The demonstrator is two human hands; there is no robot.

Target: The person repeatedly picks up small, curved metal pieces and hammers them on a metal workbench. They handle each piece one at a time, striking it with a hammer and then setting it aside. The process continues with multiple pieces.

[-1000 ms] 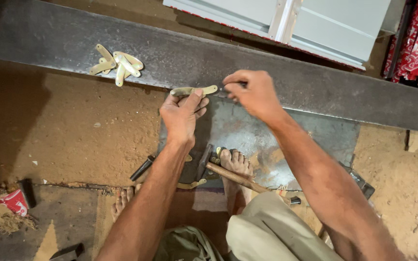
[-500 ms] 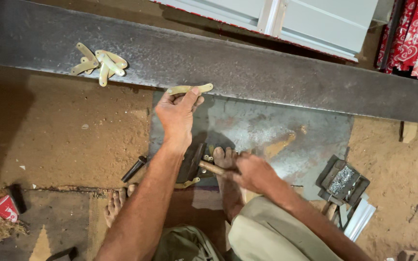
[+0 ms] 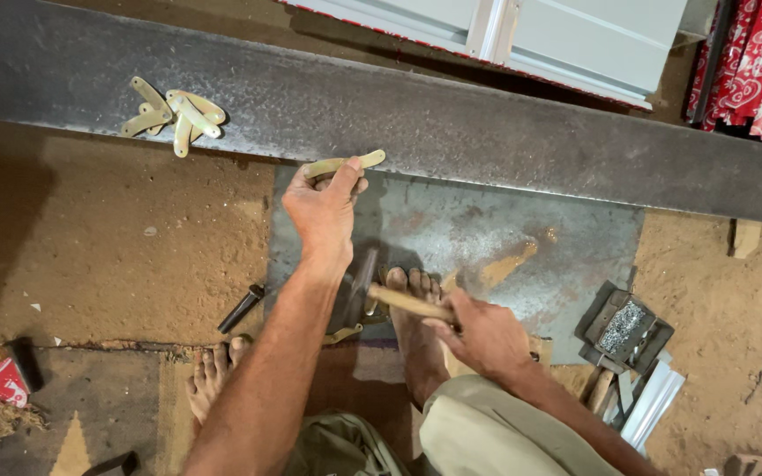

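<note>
The right hand (image 3: 487, 335) has come down near the feet and now grips the hammer (image 3: 381, 295) by its wooden handle. The left hand (image 3: 324, 207) still pins a tan flat piece (image 3: 341, 165) on the far steel beam (image 3: 504, 123), so a hit looks close

Both forearms are bare, with no sleeves, watch or rings showing. The left hand (image 3: 324, 210) and right hand (image 3: 485, 335) are ungloved. Khaki trousers (image 3: 496, 436) cover the legs; the feet (image 3: 412, 308) are bare.

A pile of pale yellow flat metal pieces (image 3: 171, 115) lies at upper left on a long dark steel beam (image 3: 504, 123). A small black cylindrical tool (image 3: 241, 308) rests on the sandy ground left of centre. An open metal box of small nails (image 3: 623, 329) sits at lower right. A crumpled red packet (image 3: 2, 381) lies at lower left.
</note>
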